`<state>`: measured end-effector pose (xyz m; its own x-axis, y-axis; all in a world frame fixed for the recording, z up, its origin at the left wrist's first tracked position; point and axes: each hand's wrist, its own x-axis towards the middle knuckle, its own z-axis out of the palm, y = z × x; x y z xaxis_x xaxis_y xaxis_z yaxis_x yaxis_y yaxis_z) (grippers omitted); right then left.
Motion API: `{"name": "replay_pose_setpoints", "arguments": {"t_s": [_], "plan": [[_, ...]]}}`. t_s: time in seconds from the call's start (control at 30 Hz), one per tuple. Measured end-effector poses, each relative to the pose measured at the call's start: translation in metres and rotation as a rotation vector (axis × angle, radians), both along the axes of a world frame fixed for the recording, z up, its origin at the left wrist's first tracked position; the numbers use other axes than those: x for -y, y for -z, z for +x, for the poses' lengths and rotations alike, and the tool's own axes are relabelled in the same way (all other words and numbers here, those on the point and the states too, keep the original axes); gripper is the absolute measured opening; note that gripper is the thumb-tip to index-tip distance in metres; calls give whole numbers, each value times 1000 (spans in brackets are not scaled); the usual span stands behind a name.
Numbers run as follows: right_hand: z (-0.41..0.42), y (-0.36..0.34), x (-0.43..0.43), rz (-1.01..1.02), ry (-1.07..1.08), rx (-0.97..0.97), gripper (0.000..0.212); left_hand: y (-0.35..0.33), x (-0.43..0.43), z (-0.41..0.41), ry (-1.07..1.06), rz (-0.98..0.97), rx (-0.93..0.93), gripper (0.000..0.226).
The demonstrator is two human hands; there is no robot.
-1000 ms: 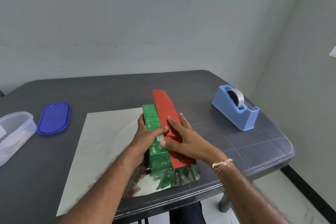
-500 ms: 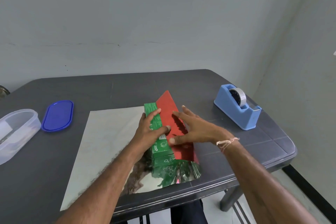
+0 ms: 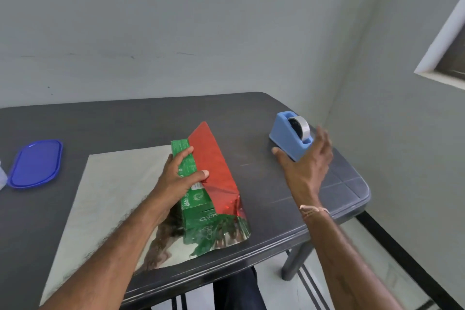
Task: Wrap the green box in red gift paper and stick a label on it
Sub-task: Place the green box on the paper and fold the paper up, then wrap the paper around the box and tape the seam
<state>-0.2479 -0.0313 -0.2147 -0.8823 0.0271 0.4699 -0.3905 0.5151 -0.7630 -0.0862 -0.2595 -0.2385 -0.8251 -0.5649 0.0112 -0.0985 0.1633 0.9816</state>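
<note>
blue lid (image 3: 35,163) lies flat by the table's (image 3: 125,121) left edge, not in play; gift paper (image 3: 113,196) lies silver side up from centre-left down to the near edge; green box (image 3: 195,200) sits on the sheet's right part, mid-table and closer to the near edge, long axis running near edge to far edge, far end leaning slightly left; left hand (image 3: 178,178) grips it from the left, fingers curled over the top, thumb pinning the edge of the red flap (image 3: 214,158) that comes up over the box's right side; flap covers only part of the top, its near end crumpled and loose; tape dispenser (image 3: 289,137) stands well right of the box, toward the far-right corner, low cutter end facing near-right; right hand (image 3: 307,161) is right beside it, fingers spread and relaxed, holding nothing; blurred, can't tell if it touches; key relation: seam under the left thumb lies left of the right hand, dispenser at its fingertips; right hand is nearer the tape, left is tied up; likely step: pull a strip; risk: flap springs if the thumb eases.
</note>
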Motion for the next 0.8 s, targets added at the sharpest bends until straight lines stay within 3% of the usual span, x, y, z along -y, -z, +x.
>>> {"name": "replay_pose_setpoints", "arguments": {"t_s": [0.1, 0.2, 0.3, 0.57, 0.63, 0.8], "plan": [[-41, 9, -26, -165, 79, 211, 115, -2, -4, -2, 5, 8, -11, 72], [-69, 15, -39, -242, 11, 378, 78, -2, -6, -2, 3, 20, -23, 72], [-66, 18, -34, -132, 88, 299, 52, -3, -7, -2, -1, 19, -28, 72], [-3, 26, 21, 75, -5, 203, 55, -2, -6, -3, 0, 24, -12, 72], [-7, 18, 25, 102, -91, 291, 53, -3, -7, -2, 2, 27, -12, 71], [-35, -16, 13, -99, -294, 638, 33, 0, -4, -3, 11, 19, -25, 72]]}}
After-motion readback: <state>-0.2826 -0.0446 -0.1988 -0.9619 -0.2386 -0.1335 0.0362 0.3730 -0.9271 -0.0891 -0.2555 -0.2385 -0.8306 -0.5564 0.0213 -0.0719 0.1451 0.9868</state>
